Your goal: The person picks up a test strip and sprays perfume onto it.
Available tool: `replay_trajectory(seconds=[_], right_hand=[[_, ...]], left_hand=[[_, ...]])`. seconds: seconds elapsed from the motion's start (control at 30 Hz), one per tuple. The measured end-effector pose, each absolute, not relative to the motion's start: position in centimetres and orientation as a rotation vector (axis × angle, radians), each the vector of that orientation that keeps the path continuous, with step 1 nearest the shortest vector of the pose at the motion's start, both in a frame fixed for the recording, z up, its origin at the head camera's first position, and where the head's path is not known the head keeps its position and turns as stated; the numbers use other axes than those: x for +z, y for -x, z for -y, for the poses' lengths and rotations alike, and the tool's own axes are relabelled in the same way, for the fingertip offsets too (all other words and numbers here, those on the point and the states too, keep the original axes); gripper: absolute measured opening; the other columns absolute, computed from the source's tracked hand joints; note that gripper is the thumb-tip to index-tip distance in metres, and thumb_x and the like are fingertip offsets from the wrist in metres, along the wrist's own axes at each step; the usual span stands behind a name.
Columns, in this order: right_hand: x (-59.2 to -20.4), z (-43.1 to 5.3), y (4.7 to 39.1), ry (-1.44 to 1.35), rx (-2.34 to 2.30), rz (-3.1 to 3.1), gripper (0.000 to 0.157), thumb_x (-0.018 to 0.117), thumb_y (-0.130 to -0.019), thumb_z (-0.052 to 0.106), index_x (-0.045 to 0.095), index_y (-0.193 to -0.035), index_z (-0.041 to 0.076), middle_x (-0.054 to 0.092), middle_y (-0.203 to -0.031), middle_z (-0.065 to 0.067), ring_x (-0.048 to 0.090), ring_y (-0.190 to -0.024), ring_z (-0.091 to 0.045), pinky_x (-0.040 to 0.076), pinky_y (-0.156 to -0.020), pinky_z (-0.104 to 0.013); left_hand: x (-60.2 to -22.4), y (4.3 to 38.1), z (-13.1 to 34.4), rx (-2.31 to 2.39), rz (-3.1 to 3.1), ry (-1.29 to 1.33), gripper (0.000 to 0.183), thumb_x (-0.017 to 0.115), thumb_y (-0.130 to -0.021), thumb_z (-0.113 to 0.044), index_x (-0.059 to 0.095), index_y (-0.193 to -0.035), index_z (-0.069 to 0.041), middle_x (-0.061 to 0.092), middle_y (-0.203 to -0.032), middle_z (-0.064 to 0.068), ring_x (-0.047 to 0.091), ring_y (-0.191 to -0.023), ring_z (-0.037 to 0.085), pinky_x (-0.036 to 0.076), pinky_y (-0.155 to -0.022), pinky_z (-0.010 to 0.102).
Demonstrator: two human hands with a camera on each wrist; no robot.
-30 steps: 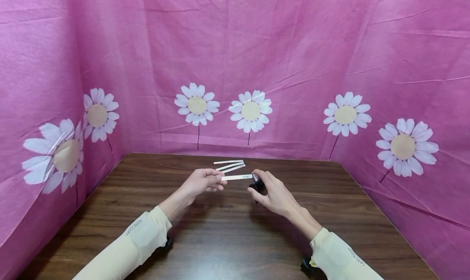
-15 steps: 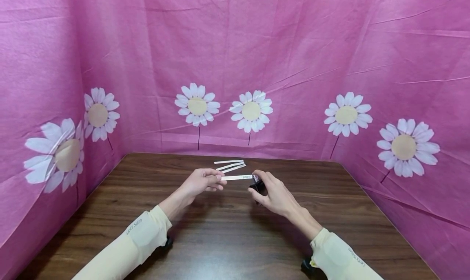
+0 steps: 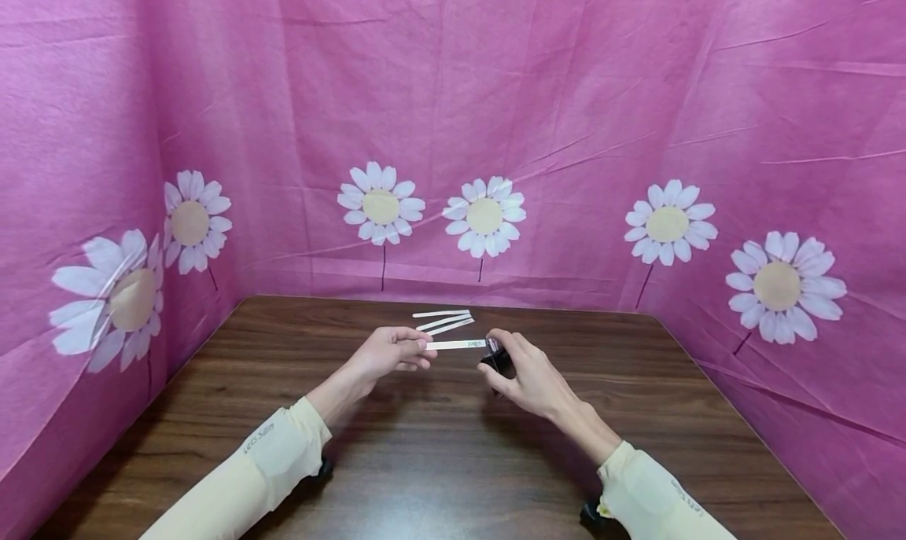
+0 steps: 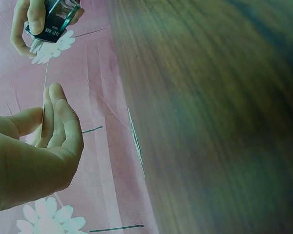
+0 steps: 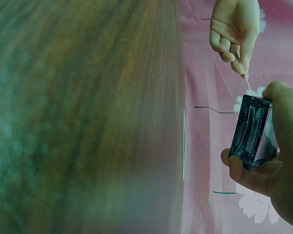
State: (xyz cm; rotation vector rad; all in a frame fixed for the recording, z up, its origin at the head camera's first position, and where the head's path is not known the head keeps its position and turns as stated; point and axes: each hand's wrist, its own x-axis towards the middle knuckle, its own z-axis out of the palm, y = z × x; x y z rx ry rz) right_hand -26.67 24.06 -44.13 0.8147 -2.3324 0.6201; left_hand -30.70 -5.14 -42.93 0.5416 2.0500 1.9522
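My left hand [image 3: 388, 350] pinches a white paper perfume test strip [image 3: 456, 344] by its left end, between thumb and fingers. Dark lettering is printed near the strip's far end, which points at the bottle. A dark glass perfume bottle [image 5: 254, 131] is gripped by my right hand [image 3: 529, 375], its thumb and fingers on opposite ends. In the left wrist view, the bottle [image 4: 52, 22] shows small white lettering and a finger lies at its sprayer top. The strip's tip is right at the sprayer in the head view. Both hands are above the table.
Three more white test strips [image 3: 442, 321] lie fanned out near the back of the brown wood-grain table [image 3: 439, 461]. A pink cloth [image 3: 566, 92] with printed daisies encloses the back and both sides. Black wrist devices [image 3: 322, 471] show under the pale sleeves.
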Motion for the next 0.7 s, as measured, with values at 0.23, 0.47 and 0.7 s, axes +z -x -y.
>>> replay_trajectory(seconds=[0.23, 0.47, 0.7], right_hand=[[-43.9, -24.5, 26.6, -0.763, 0.605, 2.371, 0.052, 0.075, -0.091, 0.038, 0.054, -0.134, 0.019, 0.056, -0.096, 0.003, 0.054, -0.076, -0.015, 0.049, -0.066, -0.035], [-43.0, -25.1, 26.7, -0.653, 0.544, 2.441, 0.055, 0.071, -0.093, 0.048, 0.05, -0.139, 0.026, 0.057, -0.105, 0.002, 0.057, -0.072, -0.019, 0.05, -0.062, -0.041], [-43.3, -26.2, 27.3, -0.546, 0.562, 2.484, 0.056, 0.064, -0.096, 0.055, 0.048, -0.139, 0.025, 0.06, -0.118, 0.001, 0.063, -0.085, -0.02, 0.052, -0.064, -0.044]], left_hand=[[-42.9, 30.7, 5.0, 1.951, -2.053, -0.526, 0.031, 0.062, -0.102, -0.011, 0.061, -0.125, 0.009, 0.072, -0.109, 0.022, 0.072, -0.094, 0.031, 0.047, -0.098, 0.057], [-42.7, 31.2, 5.0, 1.968, -2.061, -0.475, 0.026, 0.062, -0.102, -0.013, 0.065, -0.123, 0.003, 0.073, -0.109, 0.018, 0.072, -0.093, 0.03, 0.048, -0.098, 0.055], [-43.2, 32.1, 4.2, 1.971, -2.048, -0.421, 0.029, 0.064, -0.102, -0.016, 0.065, -0.125, 0.002, 0.074, -0.109, 0.014, 0.07, -0.099, 0.033, 0.047, -0.099, 0.054]])
